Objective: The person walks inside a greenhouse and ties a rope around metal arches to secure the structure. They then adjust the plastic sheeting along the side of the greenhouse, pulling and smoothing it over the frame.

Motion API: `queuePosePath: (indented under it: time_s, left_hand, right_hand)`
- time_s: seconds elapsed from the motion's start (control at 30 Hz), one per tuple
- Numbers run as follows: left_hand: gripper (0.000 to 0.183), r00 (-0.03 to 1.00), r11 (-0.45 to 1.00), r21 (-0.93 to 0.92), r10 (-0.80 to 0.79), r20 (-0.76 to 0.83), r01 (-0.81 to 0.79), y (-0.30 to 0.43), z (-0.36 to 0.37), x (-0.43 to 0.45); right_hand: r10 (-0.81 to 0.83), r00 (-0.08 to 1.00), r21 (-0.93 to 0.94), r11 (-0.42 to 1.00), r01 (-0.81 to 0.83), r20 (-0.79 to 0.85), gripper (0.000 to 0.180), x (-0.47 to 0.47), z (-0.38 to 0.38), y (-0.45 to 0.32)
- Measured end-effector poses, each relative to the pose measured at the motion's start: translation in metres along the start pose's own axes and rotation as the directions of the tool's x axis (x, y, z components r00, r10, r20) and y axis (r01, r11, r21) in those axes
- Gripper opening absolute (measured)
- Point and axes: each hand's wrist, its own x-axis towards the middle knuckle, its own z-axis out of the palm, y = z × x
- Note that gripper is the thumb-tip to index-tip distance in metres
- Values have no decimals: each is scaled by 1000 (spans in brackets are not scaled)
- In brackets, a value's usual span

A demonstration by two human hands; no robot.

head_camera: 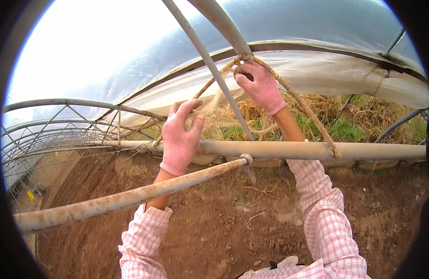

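Note:
Both hands wear pink knit gloves. My right hand [258, 83] is raised to the peak of a rusty bent brace rod [301, 103], its fingers curled at pale frayed twine [218, 101] near the joint. The fingertips are partly hidden, so the exact hold is unclear. Lower and to the left, my left hand [183, 132] is in front of a long horizontal metal pipe [270, 149], fingers and thumb apart, beside loose strands of the twine. Whether any strand is between its fingers cannot be told. A thin grey strut [214, 69] slants between the hands.
A rusty pipe [130, 198] crosses low in front of my left forearm, ending at a clamp [247, 160]. Plastic film [322, 69] covers the arched greenhouse frame [78, 102]. Dry and green grass [347, 129] grows beyond the horizontal pipe; brown soil [235, 226] lies below.

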Motion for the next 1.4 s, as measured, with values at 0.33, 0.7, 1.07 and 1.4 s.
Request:
queuePosePath:
  time_s: [0.33,0.7,1.07,1.4]
  left_hand:
    - [32,811,734,469,582,-62,-491,19,5,25]
    - [34,900,961,69,224,373,-268,2,93,67]
    - [40,967,995,-87,-16,256,39,-24,130,98]
    - [38,960,999,12,-35,277,33,-35,125,94]
  right_hand:
    - [-242,953,-282,941,185,-181,24,-71,-4,-7]
    - [69,948,-292,942,-164,-310,36,-29,-4,28]
    - [86,944,-263,949,-176,-318,34,-32,-16,6]
    - [47,957,-492,850,-188,-285,27,-21,-16,22]
